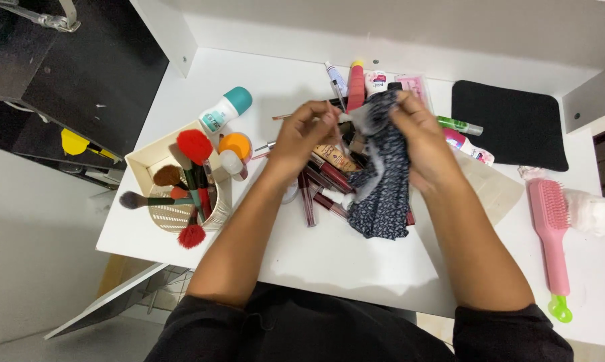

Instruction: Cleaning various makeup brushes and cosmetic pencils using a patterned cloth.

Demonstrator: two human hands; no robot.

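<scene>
Near the middle of the frame, both hands meet above a white surface (356,261). The left hand (304,134) has its fingers pinched shut around a thin stick-like cosmetic item (334,129), holding it up against a dark patterned cloth (383,181). The right hand (420,134) is closed around the upper part of that cloth, bunching it over the tip of the thin item, while the rest of the cloth hangs down between the two forearms and reaches toward the lower middle of the frame. Directly below the hands lies a loose pile of lip gloss tubes (322,184) and other small cosmetics, partly hidden by the cloth. To the left of the left hand stands a cream-coloured holder (145,164) filled with makeup brushes (192,151), some with red bristles, and just above it lies a white roll-on bottle with a teal cap (227,109). At the right of the frame, well apart from the right hand, a pink hairbrush (552,234) lies lengthwise, with a black mat (510,124) in the upper right.
</scene>
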